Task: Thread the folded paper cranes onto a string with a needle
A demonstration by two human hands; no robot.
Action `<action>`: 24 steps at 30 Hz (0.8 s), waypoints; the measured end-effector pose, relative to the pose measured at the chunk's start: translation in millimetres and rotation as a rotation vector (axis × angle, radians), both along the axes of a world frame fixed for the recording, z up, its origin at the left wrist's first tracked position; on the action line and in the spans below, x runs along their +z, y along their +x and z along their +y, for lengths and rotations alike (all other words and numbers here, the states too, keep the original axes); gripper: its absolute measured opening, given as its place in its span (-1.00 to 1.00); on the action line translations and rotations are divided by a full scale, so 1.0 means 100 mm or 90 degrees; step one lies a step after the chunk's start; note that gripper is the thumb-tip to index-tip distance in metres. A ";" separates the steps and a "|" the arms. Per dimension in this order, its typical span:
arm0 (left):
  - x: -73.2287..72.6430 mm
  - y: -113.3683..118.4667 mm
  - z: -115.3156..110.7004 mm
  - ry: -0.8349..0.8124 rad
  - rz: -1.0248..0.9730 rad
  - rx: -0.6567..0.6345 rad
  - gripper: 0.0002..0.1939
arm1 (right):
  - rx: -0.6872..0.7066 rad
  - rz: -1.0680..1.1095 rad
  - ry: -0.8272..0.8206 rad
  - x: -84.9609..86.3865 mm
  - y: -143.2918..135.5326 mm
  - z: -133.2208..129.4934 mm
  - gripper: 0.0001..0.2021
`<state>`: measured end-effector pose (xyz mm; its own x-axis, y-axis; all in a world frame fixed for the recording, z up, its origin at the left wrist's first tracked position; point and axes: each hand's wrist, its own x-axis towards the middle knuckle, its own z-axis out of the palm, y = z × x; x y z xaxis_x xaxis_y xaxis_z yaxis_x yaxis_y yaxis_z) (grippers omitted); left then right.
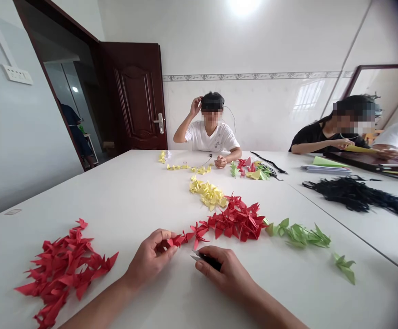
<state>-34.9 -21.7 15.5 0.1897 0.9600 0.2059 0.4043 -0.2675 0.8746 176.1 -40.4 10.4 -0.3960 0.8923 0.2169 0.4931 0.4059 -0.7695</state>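
Observation:
My left hand (153, 256) is closed in a pinch on a red folded paper crane (175, 241). That crane sits at the left end of a row of red cranes, which leads into a dense red pile (236, 219). My right hand (221, 265) is closed around a pair of small snips (210, 260). Their dark handle lies in the palm, and two pale blade tips point left, slightly apart from the cranes. At the left lies another heap of red paper cranes (69, 265).
Yellow cranes (207, 193) and green cranes (300, 234) adjoin the red pile. Black cords (359, 193) lie at the right on the white table (117, 196). Across it sit a person in a white shirt (209, 135) and a person in black (318, 135) handling paper.

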 end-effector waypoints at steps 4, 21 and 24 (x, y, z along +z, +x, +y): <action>-0.01 0.07 -0.06 0.053 0.027 -0.041 -0.78 | 0.002 -0.009 0.011 -0.03 -0.02 0.01 -0.77; -0.01 0.14 -0.06 0.076 0.072 -0.166 -0.72 | 0.004 -0.080 0.072 0.00 -0.05 -0.01 -0.76; -0.02 0.14 -0.05 0.094 0.094 -0.150 -0.72 | 0.012 -0.065 0.068 -0.01 -0.04 0.00 -0.75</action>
